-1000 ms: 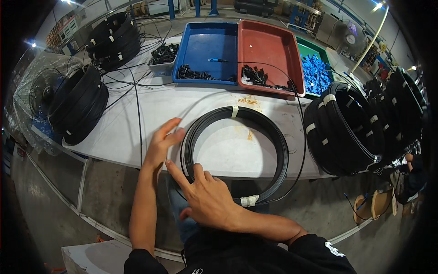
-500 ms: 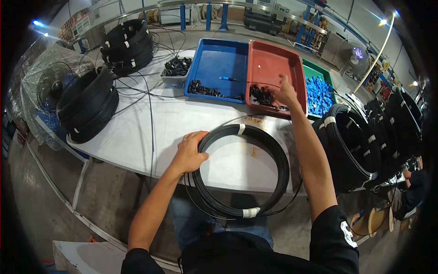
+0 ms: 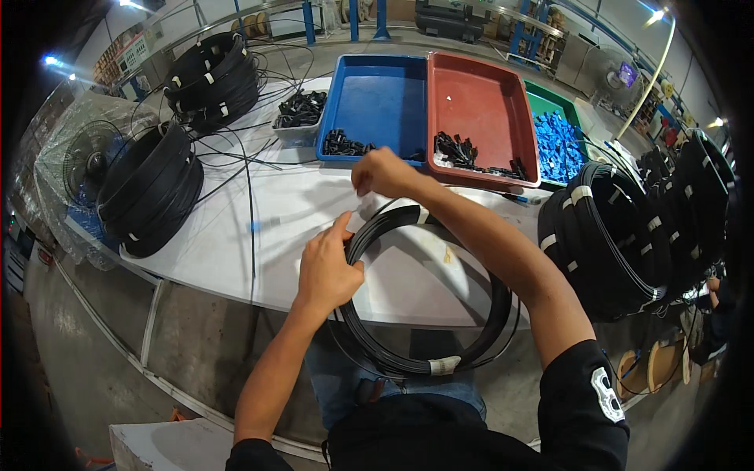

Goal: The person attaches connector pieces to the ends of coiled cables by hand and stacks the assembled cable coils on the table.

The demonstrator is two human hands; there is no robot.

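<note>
A coil of black cable (image 3: 496, 314) bound with white tape lies partly on the white table and overhangs its near edge. My left hand (image 3: 328, 267) is closed round the left side of this coil, its index finger pointing away from me. Just beyond the coil's far left part, my right hand (image 3: 383, 174) is held above the table in front of the blue tray (image 3: 382, 86). Its fingers are curled together, and what they hold is hidden. Left of my hands, a blurred blue spot (image 3: 255, 226) shows over the table.
Black parts lie in the blue tray, the red tray (image 3: 477, 94) and a clear tub (image 3: 298, 135). Blue pieces fill a green tray (image 3: 542, 98). More cable coils stand at left (image 3: 149, 196) and right (image 3: 605, 243). Loose cables cross the table's left (image 3: 251, 188).
My right hand has moved left, from over the red tray to beyond the coil. The blue-ended cable that lay across the trays is gone from there. My left hand remains on the coil.
</note>
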